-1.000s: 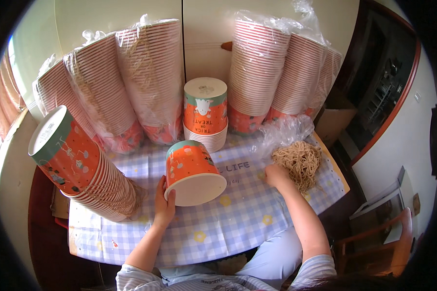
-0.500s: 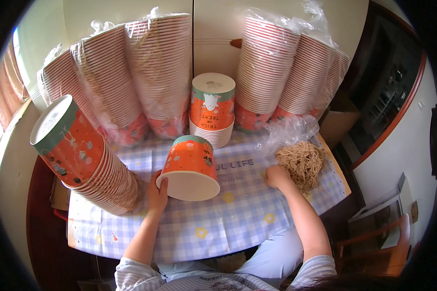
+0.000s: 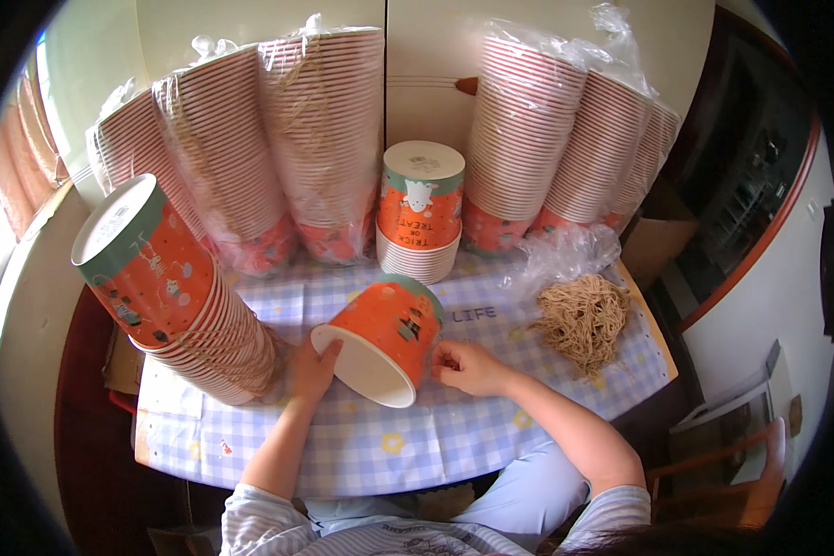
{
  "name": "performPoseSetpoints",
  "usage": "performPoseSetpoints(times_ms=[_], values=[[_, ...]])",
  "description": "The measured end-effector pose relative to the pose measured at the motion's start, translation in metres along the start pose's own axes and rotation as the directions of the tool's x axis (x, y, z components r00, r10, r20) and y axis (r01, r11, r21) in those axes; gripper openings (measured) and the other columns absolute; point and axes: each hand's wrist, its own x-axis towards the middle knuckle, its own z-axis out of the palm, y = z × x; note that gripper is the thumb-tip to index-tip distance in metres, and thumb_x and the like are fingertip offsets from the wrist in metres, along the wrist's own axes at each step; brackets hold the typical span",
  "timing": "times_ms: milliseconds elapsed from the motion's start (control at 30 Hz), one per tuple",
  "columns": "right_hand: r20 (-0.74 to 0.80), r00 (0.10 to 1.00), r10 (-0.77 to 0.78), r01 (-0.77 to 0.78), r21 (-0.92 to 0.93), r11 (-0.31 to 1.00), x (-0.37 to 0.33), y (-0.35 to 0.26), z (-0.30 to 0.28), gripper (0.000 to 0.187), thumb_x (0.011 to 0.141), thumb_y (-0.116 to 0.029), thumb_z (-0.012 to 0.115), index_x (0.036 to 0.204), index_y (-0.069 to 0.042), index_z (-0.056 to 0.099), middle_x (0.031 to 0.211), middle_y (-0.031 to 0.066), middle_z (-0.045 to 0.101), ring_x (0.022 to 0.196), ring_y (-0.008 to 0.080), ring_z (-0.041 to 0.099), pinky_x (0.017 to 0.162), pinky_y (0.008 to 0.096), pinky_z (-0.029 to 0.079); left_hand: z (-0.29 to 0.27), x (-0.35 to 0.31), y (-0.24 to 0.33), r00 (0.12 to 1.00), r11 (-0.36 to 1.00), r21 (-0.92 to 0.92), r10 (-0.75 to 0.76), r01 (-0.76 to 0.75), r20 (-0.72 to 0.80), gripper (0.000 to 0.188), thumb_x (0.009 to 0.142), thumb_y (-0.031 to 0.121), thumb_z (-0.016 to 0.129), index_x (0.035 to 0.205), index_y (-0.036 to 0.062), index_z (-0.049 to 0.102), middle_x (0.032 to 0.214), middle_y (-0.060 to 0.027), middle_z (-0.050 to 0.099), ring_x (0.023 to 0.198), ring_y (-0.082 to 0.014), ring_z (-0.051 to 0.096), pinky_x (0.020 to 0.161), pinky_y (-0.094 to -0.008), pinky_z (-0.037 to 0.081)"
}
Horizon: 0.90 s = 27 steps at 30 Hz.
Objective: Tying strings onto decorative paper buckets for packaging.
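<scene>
My left hand grips the rim of an orange paper bucket with a green base band. The bucket lies tilted, its white open mouth toward me and to the lower left. Close to the bucket's right side is my right hand, its fingers curled together in a pinch; anything between them is too small to make out. A tangled pile of tan cords lies on the table's right side.
On the left leans a stack of nested buckets, with tan cords along its rims. A shorter upside-down stack stands at centre back. Plastic-wrapped bucket stacks line the back. A crumpled clear bag lies behind the cords on the checked tablecloth.
My right hand has moved left from the cord pile to the bucket's side. My left hand has turned the bucket, so its base now points to the upper right.
</scene>
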Motion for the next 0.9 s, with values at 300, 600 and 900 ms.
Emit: performPoseSetpoints(times_ms=[300,600,900], values=[[0.072,0.975,-0.210,0.183,0.277,0.943,-0.009,-0.032,0.017,0.007,0.084,-0.008,0.052,0.087,-0.005,0.046,0.077,-0.0034,0.049,0.071,0.0035,0.045,0.063,0.0196,0.040,0.014,-0.012,0.002,0.991,0.990,0.124,0.056,-0.071,0.123,0.052,0.080,0.025,0.057,0.120,0.0016,0.033,0.096,-0.0154,0.059,0.085,-0.0261,0.060,0.074,-0.0334,0.046],[-0.177,0.935,-0.308,0.317,0.024,0.948,-0.006,-0.030,0.016,0.009,0.081,-0.008,0.055,0.081,-0.001,0.050,0.071,0.0064,0.057,0.065,0.0131,0.057,0.060,0.0258,0.045,0.023,-0.028,0.015,0.899,0.856,0.330,0.435,-0.398,-0.042,0.042,0.079,0.014,0.054,0.117,0.0010,0.041,0.095,-0.0140,0.058,0.087,-0.0313,0.056,0.077,-0.0358,0.043],[-0.117,0.965,-0.235,0.235,-0.010,0.972,-0.008,-0.027,0.016,0.011,0.080,-0.009,0.059,0.085,-0.001,0.053,0.075,0.0051,0.060,0.068,0.0100,0.056,0.061,0.0241,0.045,0.017,-0.054,0.054,0.835,0.850,-0.131,0.526,-0.510,0.163,0.029,0.065,0.011,0.068,0.092,0.0054,0.057,0.087,-0.0099,0.057,0.078,-0.0267,0.054,0.070,-0.0333,0.043]])
